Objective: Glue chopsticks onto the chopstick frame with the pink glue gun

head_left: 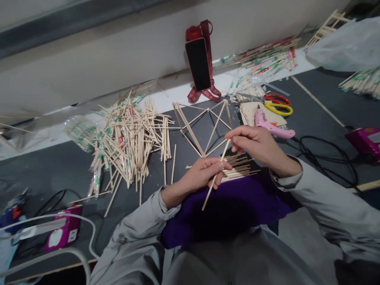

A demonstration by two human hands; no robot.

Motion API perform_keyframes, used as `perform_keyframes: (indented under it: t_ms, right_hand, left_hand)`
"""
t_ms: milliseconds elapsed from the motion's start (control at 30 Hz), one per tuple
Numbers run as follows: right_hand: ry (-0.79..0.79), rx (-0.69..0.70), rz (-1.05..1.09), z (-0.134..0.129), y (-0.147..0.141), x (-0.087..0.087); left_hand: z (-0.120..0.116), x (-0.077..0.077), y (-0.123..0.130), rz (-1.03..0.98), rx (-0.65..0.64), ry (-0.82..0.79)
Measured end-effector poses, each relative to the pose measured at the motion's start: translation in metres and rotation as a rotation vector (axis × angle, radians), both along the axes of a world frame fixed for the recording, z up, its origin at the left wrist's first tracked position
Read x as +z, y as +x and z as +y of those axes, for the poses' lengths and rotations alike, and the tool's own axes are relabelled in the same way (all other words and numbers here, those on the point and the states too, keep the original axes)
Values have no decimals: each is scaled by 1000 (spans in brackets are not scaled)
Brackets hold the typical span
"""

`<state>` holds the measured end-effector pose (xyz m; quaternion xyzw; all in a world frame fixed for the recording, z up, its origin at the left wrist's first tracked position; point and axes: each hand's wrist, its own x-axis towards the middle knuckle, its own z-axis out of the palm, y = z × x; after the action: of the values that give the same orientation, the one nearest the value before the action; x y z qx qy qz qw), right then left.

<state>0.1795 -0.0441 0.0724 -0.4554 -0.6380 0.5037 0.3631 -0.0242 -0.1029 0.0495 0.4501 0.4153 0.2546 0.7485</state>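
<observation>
My left hand pinches a thin wooden chopstick near its middle, the lower end pointing down toward my lap. At the upper end of that chopstick, my right hand has its thumb and fingers closed on the tip. Just beyond my hands stands an open frame of joined chopsticks with pointed corners. Beneath my hands, several loose chopsticks lie side by side at the edge of a purple cloth, partly hidden by my left hand.
A big heap of chopsticks lies to the left. At the right are a pink glue gun, scissors and a black cable. A phone leans upright at the back. Magenta power boxes sit at both sides.
</observation>
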Motion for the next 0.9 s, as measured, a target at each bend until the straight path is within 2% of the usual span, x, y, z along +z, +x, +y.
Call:
perform_keyframes:
  t_ms: [167,267,433,533,633,700,800,900]
  right_hand:
    - [552,64,-301,-2,4,-6]
    - [784,113,-510,-3,3,-10]
    - [843,239,-799,-5,3,-13]
    - [872,241,-775,-4,10,-12]
    - [898,129,-685,1,23,-8]
    - [880,-38,-651,8,34,-2]
    - [741,-310,-556,20,51,14]
    - [622,-501,-395,41,63,32]
  left_hand:
    - [0,0,1,6,10,-27]
    - [-1,0,2,4,4,-48]
    - [-4,1,3,4,-18,-57]
    - [-5,3,1,11,-65,-46]
    - [-6,5,0,26,-119,-26]
    - [-6,5,-1,33,-134,-14]
    - [-6,1,-1,29,-98,-19]
    - [-4,-4,0,18,-58,-31]
